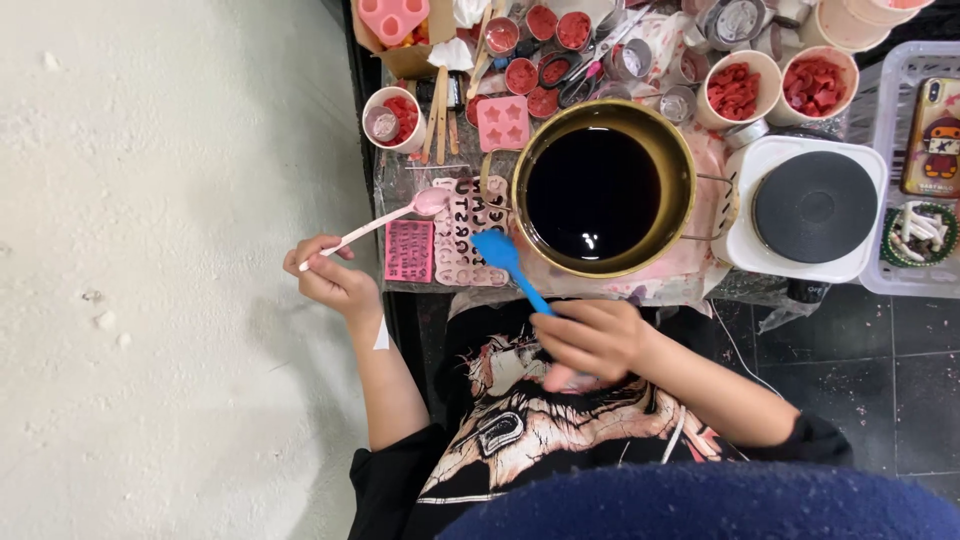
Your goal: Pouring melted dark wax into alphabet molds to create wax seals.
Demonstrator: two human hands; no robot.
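My left hand (pixel 328 277) grips the end of a long pink spoon (pixel 385 222), whose bowl hovers over a pink letter mould (pixel 468 230). My right hand (pixel 592 338) holds the handle of a blue spatula (pixel 508 262), its blade resting on the mould's lower right part. Beside the mould stands a brass-coloured pot (pixel 604 190) full of dark liquid. A smaller pink mould (pixel 409 251) with tiny letters lies left of the big one.
A white electric hot plate (pixel 812 207) sits right of the pot. Behind are cups of red wax pieces (pixel 734 90), a pink star mould (pixel 502 123), wooden sticks (pixel 440 105), small tins, scissors. A clear bin (pixel 905 160) holds a phone. White floor lies to the left.
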